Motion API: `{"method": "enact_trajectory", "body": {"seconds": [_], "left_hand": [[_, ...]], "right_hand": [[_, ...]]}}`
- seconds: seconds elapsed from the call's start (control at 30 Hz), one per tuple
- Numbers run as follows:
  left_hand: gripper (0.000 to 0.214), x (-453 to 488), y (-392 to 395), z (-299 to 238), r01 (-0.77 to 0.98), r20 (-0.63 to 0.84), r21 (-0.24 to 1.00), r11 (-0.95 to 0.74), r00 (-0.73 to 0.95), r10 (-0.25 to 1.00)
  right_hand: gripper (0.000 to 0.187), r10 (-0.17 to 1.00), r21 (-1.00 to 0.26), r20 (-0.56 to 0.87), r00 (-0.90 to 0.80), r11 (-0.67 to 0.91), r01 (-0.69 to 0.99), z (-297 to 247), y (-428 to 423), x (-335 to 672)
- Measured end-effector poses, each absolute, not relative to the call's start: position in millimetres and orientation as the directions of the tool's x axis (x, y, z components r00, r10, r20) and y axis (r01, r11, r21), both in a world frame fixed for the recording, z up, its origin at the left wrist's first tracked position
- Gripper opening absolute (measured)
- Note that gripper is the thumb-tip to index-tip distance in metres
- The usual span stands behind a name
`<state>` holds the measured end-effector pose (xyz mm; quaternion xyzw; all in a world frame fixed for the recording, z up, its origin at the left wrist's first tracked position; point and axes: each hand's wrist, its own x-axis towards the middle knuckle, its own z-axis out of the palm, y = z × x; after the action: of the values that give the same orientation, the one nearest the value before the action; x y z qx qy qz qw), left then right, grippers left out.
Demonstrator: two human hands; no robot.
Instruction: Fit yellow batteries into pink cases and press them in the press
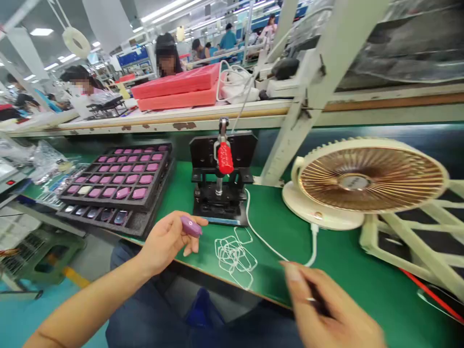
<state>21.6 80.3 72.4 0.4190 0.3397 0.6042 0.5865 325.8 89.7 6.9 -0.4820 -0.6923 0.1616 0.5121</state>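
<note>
My left hand (170, 239) pinches a small purple rounded casing (191, 226) over the front edge of the green bench. It is held edge-on, with a small round mark on its side. A loose heap of thin white rectangular rings (234, 256) lies on the bench to the right of that hand. My right hand (326, 304) is curled at the lower right, blurred, with thumb and forefinger close together. Something dark and thin shows between its fingers, but I cannot make out what. Behind the rings stands a black toggle-clamp fixture (219, 193) with a red-covered handle (225, 158).
Stacked black foam trays (148, 195) at left hold rows of purple casings. A cream fan (326, 212) stands at right, its white cable (261, 239) crossing the bench. Beside it is a cream plastic crate (409, 222). Pink foam blocks (177, 89) lie on the shelf; people sit beyond.
</note>
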Motion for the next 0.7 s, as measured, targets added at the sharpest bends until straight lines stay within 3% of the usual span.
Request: {"method": "enact_trajectory", "body": {"seconds": [0.1, 0.23, 0.47, 0.7], "left_hand": [[0.027, 44.2, 76.8, 57.5, -0.388, 0.280, 0.894, -0.223, 0.094, 0.956], [0.026, 57.9, 69.7, 51.4, -0.351, 0.343, 0.895, -0.276, 0.143, 0.928], [0.025, 55.7, 66.1, 52.3, -0.271, 0.359, 0.908, -0.319, 0.113, 0.926], [0.028, 52.1, 68.6, 45.7, -0.333, 0.350, 0.900, -0.283, 0.162, 0.923]], "right_hand": [[0.018, 0.841, -0.782, 0.511, -0.179, 0.541, 0.310, 30.6, 75.4, 282.7], [0.027, 0.813, -0.805, 0.551, -0.188, 0.577, 0.135, 43.2, 73.9, 250.3], [0.023, 0.752, -0.762, 0.625, -0.210, 0.646, 0.050, 51.4, 78.9, 242.0], [0.026, 0.764, -0.773, 0.610, -0.209, 0.632, 0.053, 48.2, 78.9, 240.2]]}}
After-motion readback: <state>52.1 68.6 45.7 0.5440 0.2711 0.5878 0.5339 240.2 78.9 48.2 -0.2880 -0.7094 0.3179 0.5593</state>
